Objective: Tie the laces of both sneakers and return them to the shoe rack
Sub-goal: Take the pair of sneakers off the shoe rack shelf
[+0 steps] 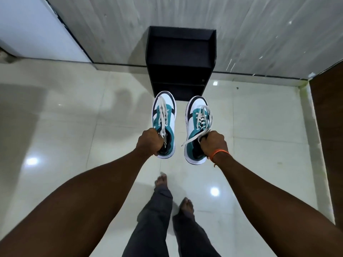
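Just beyond the fingers, standing against the grey wood-grain wall, waits the black open-fronted shoe rack (pixel 181 62), its shelves bare as far as can be seen. Left hand (pixel 149 141) has its fingers clamped round the heel collar of one teal, white and black lace-up sneaker (pixel 164 115); right hand (pixel 213 144), an orange thread band (pixel 220 154) at the wrist, is clamped the same way on the matching teal, white and black sneaker (pixel 197 117). Both shoes hang in the air, toes pointing away toward the rack, above the glossy cream floor tiles (pixel 83 117). Laces look loose — a pale end (pixel 187 142) trails off beside the right fingers — so the tying seems not done yet. Best bet: set both shoes down flat first, free the fingers, then knot each pair snugly before shelving. Both arms are stretched forward nearly straight, knuckles up, wrists level, roughly parallel, bare feet stepping below.
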